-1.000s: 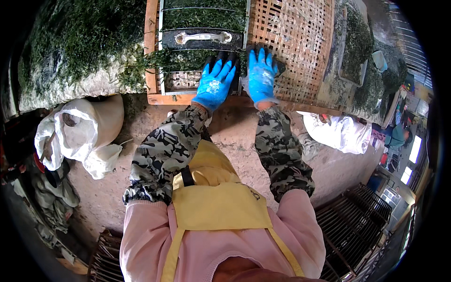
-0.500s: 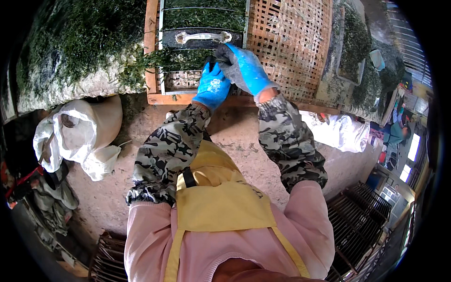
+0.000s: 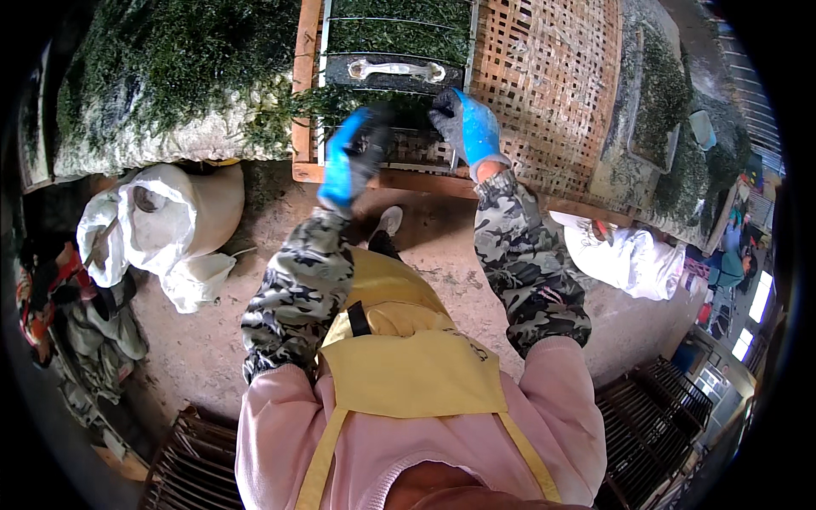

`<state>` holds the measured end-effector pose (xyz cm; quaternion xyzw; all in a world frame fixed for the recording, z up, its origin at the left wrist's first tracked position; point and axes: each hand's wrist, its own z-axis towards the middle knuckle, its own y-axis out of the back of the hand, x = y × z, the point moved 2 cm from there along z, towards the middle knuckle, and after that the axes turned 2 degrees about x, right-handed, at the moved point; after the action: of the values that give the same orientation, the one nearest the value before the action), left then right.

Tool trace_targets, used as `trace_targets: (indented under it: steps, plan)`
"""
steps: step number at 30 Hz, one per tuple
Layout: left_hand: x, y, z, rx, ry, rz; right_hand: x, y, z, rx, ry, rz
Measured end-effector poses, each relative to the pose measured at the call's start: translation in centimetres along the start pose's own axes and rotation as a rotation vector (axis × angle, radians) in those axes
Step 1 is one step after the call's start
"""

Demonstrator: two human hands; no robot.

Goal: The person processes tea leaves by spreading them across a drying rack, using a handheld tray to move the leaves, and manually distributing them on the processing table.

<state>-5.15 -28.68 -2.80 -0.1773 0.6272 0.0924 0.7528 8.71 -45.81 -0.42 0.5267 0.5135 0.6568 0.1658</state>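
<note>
A metal frame (image 3: 324,51) strung with thin crosswise wires lies on a wood-edged woven tray. Dark green leafy shreds (image 3: 395,36) fill its far part, and a dark board with a white handle (image 3: 396,70) spans its middle. My left hand (image 3: 355,151), in a blue and black glove, is over the frame's near left corner, its fingers smeared by motion. My right hand (image 3: 467,126), gloved alike, is at the frame's right side, near the shreds below the board. Its fingers are curled together; what they hold, if anything, is hidden.
More green shreds (image 3: 170,68) are heaped on a pale surface at the left. The woven tray (image 3: 544,93) extends right, toward a shallow rectangular tray (image 3: 654,102) of shreds. White sacks (image 3: 161,217) stand below left, others (image 3: 629,255) below right. Dark slatted racks (image 3: 654,416) are behind me.
My hands, close together before, are now apart: the left has pulled back toward me and left, the right has moved slightly right. The whole view has shifted a little.
</note>
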Motion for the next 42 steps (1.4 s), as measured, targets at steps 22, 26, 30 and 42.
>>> trace_targets:
  steps: [22, 26, 30, 42]
  plan:
    - [-0.9, 11.9, 3.5, 0.167, -0.154, 1.341, 13.8, -9.4, -1.4, -0.14, -0.467, 1.692]
    - [0.1, 11.3, 4.5, 0.192, -0.143, 1.493, 13.6, -10.5, -3.4, -0.384, 0.048, -0.294]
    - [-0.2, 11.0, 3.8, 0.174, -0.18, 1.486, 14.3, -13.8, -3.2, -0.206, -0.039, -0.552]
    - [-5.9, 8.3, 7.8, 0.472, 0.168, 0.998, 14.5, -14.0, -2.0, -0.08, 0.052, -0.515]
